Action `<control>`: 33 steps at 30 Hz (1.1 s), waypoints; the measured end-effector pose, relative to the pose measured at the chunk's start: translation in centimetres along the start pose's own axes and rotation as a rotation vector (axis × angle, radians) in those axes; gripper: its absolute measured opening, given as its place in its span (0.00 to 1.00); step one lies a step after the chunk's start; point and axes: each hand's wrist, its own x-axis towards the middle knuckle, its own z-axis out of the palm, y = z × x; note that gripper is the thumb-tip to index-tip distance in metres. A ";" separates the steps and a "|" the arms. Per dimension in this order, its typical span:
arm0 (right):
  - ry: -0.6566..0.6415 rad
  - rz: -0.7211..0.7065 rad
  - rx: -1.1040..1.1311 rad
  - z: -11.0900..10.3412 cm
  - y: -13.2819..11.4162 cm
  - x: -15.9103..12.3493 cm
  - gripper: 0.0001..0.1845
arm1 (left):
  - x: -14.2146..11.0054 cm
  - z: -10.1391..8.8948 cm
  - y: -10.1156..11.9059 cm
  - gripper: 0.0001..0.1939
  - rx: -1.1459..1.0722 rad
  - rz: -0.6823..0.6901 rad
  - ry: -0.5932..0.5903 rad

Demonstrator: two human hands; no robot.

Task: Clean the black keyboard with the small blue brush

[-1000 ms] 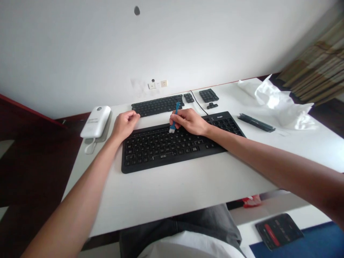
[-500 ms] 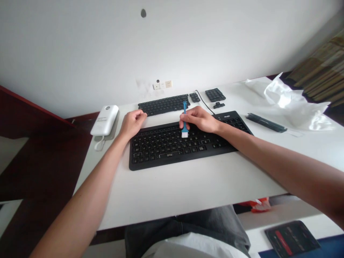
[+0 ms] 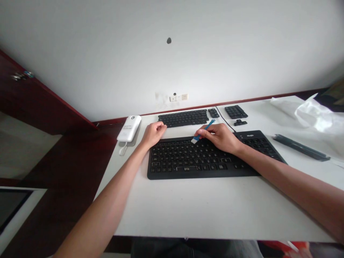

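My right hand [image 3: 224,138] pinches a small blue cleaning brush [image 3: 208,125] between thumb and fingers. The brush leans, its white bristles [image 3: 194,141] down at the upper rows of a black keyboard base [image 3: 174,175] and its blue fringed end pointing up and right. Keycaps are off the base, so small square sockets and a few wire bars show. Curled into a loose fist, my left hand [image 3: 154,133] rests by the base's top left corner, with nothing visible in it.
Behind the base lie a removed block of keys [image 3: 185,118], a small key cluster [image 3: 213,113], a number-pad block [image 3: 235,111] and arrow keys [image 3: 240,122]. A white power bank [image 3: 129,129] stands at left. A dark strip [image 3: 301,147] and clear plastic bag [image 3: 319,118] lie right.
The view has turned up and left, so things sit farther right and mostly lower. The brush has gone from upright to slanted, and its bristles have moved to a higher key row.
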 end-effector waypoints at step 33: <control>-0.077 0.016 -0.092 0.0 0.0 -0.2 0.28 | -0.1 -0.1 0.2 0.16 0.008 -0.003 -0.007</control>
